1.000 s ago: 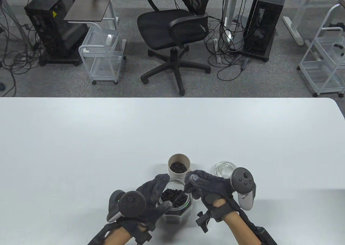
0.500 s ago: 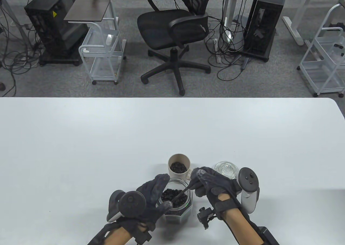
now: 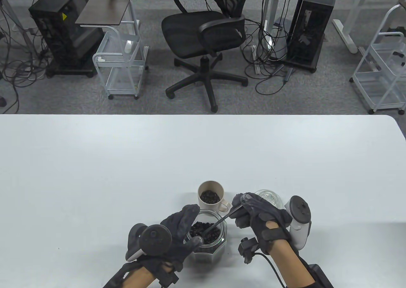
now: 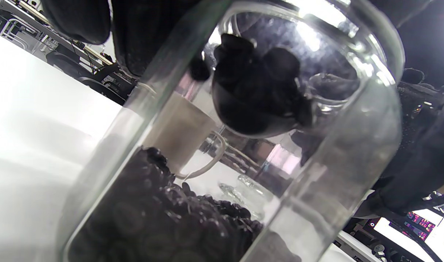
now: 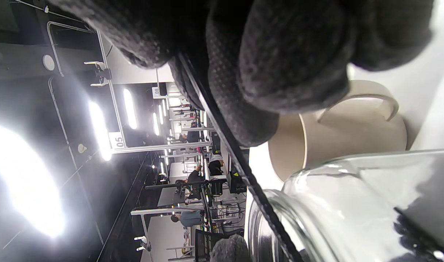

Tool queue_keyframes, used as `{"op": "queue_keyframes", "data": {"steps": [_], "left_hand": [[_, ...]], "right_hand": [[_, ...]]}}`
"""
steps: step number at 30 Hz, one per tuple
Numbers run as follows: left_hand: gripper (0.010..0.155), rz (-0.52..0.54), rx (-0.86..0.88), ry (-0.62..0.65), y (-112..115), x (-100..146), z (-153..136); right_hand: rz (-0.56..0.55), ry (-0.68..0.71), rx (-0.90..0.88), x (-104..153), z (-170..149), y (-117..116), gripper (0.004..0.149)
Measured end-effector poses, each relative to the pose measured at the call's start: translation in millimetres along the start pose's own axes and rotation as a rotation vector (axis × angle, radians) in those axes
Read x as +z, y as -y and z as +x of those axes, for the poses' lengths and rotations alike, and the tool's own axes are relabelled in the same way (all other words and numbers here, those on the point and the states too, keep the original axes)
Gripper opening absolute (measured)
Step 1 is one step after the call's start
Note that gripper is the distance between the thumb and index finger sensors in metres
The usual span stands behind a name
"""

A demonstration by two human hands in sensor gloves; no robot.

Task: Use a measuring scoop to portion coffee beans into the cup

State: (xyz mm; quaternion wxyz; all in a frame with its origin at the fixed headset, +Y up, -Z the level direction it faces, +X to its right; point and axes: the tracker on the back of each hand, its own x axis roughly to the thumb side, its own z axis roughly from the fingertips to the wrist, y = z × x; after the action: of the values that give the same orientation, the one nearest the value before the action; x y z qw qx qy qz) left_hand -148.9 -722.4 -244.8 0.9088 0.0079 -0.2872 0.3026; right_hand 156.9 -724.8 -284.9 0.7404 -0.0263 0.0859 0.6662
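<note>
A glass jar (image 3: 209,242) of coffee beans stands near the table's front edge; my left hand (image 3: 180,234) grips its left side. My right hand (image 3: 250,210) pinches the thin black handle of the measuring scoop (image 3: 222,219), whose bowl sits inside the jar. Through the glass in the left wrist view, the scoop bowl (image 4: 258,94) is heaped with beans above the bean pile (image 4: 163,218). A beige cup (image 3: 210,196) holding some beans stands just behind the jar. The right wrist view shows the scoop handle (image 5: 236,156), the cup (image 5: 338,134) and the jar rim (image 5: 316,174).
The jar's glass lid (image 3: 268,199) lies on the table behind my right hand. The white table (image 3: 127,161) stretches far and wide around the group. Beyond its far edge are an office chair (image 3: 203,37), carts and computer towers.
My right hand has drawn back to the right and rotated, uncovering the scoop handle and the cup's handle. The scoop now reaches into the jar. My left hand has stayed on the jar.
</note>
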Motion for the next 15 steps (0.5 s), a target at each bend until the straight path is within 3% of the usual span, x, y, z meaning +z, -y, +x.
{"op": "queue_keyframes", "data": {"steps": [15], "left_hand": [[0.092,0.0,-0.001,0.0,-0.1,0.2,0.1]], "right_hand": [[-0.042,-0.024,-0.061,-3.9,-0.5,16.3,0.039]]}}
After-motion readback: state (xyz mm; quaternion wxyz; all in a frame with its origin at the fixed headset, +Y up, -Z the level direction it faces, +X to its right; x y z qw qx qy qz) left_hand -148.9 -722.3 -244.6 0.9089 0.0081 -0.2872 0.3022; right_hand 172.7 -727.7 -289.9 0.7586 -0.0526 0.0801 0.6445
